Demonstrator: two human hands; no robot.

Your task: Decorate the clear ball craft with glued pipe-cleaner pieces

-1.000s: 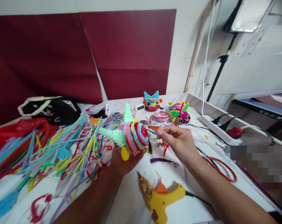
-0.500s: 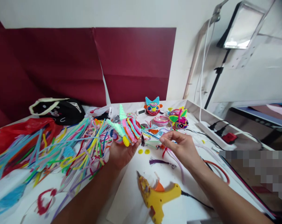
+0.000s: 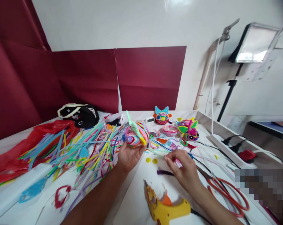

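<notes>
My left hand (image 3: 129, 159) cups a round figure covered in coloured pipe cleaners (image 3: 147, 129) from below, its mint-green ears upward and a yellow tip on its side. My right hand (image 3: 182, 164) is closed over the table, thumb and fingers pinched at the end of a pale green pipe cleaner (image 3: 157, 152). Two yellow discs (image 3: 151, 160) lie on the white sheet between the hands. A purple tassel (image 3: 163, 172) is partly covered by my right hand. Nearer to me lies a yellow hot glue gun (image 3: 164, 211), its nozzle facing away.
Loose pipe cleaners (image 3: 94, 150) and a red plastic bag (image 3: 61, 131) spread across the left. Two finished figures, one blue-eared (image 3: 162, 115) and one multicoloured (image 3: 188, 129), stand at the back. Orange-handled scissors (image 3: 232, 193) and a power strip (image 3: 235, 153) are on the right.
My right hand has moved from beside a blue pipe cleaner to the pale green one. My left hand has turned the figure. The view has shifted, showing the scissors more fully.
</notes>
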